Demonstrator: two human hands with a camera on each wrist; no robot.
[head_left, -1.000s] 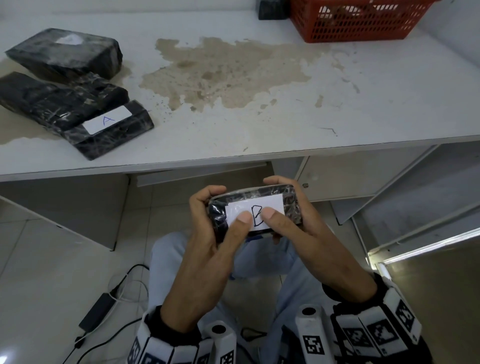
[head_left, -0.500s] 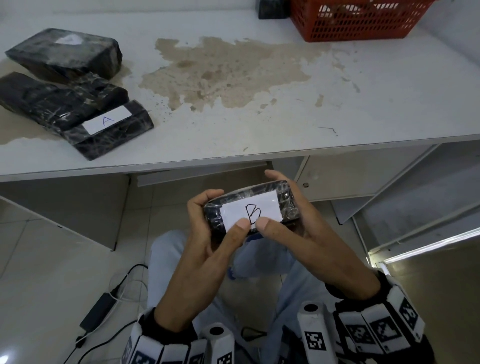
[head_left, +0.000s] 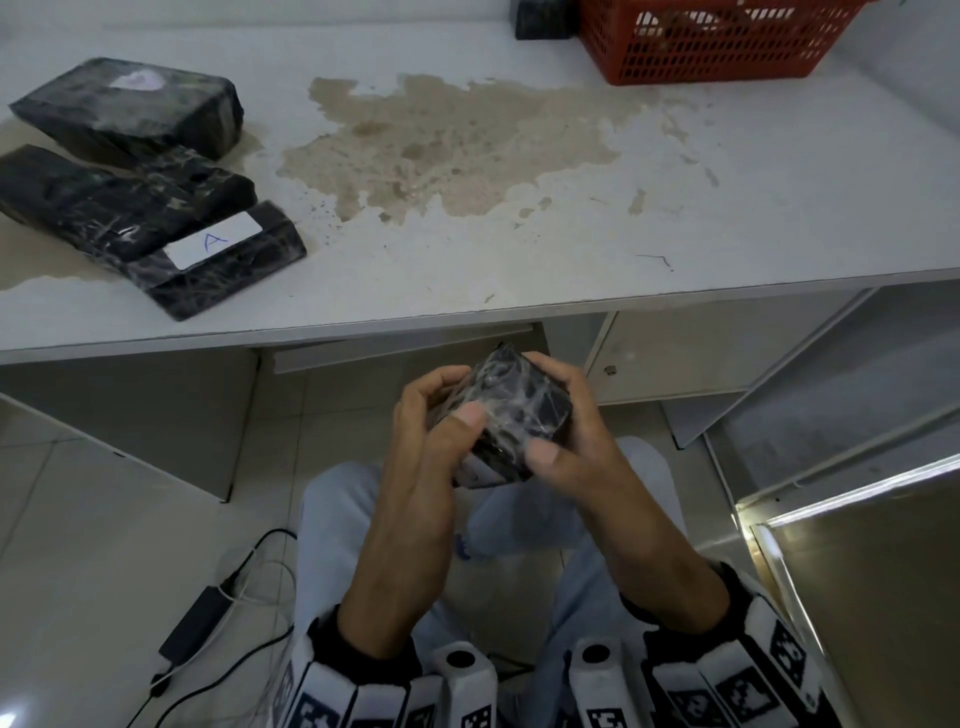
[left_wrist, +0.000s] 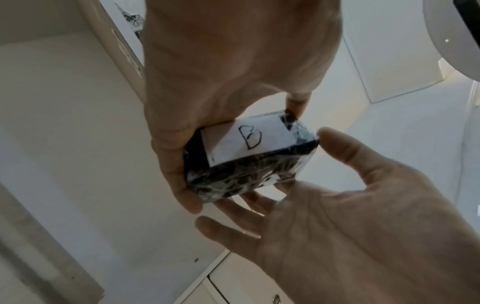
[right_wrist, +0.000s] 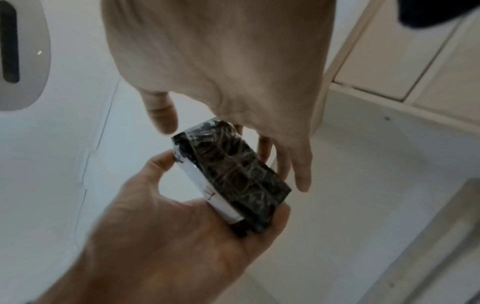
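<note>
Both hands hold a small black package (head_left: 511, 410) wrapped in clear film, in front of me below the table's front edge. My left hand (head_left: 457, 400) grips its left side, thumb on the near face. My right hand (head_left: 563, 413) cups the right side, fingers over the far edge and thumb low on the near face. A plain dark side faces the head view. In the left wrist view the white label marked B (left_wrist: 246, 142) shows on the package's underside. In the right wrist view the package (right_wrist: 233, 170) stands tilted on edge between the two hands.
On the white table (head_left: 675, 218), with its brown stain (head_left: 447, 150), three black wrapped packages lie at the left, one labelled A (head_left: 218, 254). A red basket (head_left: 717, 41) stands at the back right. A power adapter and cables (head_left: 192, 623) lie on the floor.
The package has been turned over in both hands: the B label that faced up now faces down. It has also been raised slightly towards the table edge.
</note>
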